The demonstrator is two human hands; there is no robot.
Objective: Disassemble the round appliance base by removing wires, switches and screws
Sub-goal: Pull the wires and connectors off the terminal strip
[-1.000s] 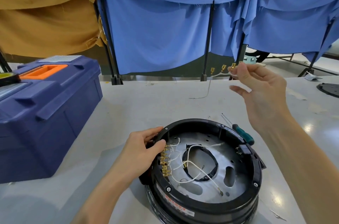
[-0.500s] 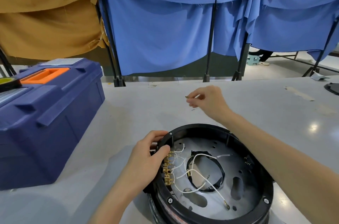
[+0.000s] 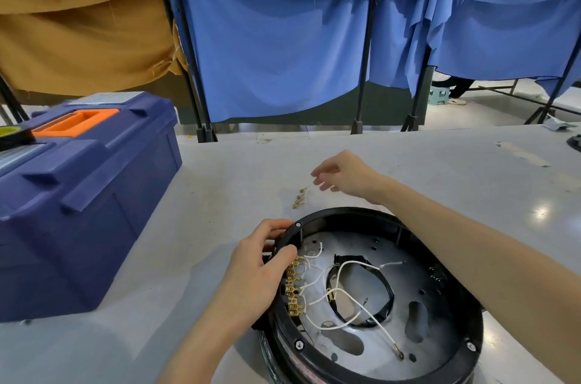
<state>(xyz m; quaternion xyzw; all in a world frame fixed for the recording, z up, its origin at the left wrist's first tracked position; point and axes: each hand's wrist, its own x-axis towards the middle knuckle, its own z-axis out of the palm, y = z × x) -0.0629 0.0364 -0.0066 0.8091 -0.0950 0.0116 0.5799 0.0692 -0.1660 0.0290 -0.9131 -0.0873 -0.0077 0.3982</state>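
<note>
While it sits on the counter (image 3: 220, 179) at the lower right of the picture, the round base (image 3: 345, 214) lies open side up, so you can see inside it. White wires (image 3: 352, 292) loop over the shiny metal plate in there. A row of gold clips (image 3: 294, 292) stands along the inside of the left wall. Small screws (image 3: 298, 344) sit in the black rim.

Your left hand (image 3: 261, 270) grips the left edge of the base. The thumb is hooked over the rim next to the gold clips, and the other fingers curl around the outside.

Your right hand (image 3: 342, 176) is above the base in the picture, near the middle, low over the counter. Its fingers are loosely bent and a bit blurry. A loose wire (image 3: 300, 196) with gold ends lies on the counter just left of the fingertips. You cannot tell if the fingertips pinch its end.

A big blue toolbox (image 3: 78, 195) with an orange handle (image 3: 75, 121) stands at the left. Blue cloths (image 3: 283, 53) and a brown cloth (image 3: 78, 22) hang across the top.
</note>
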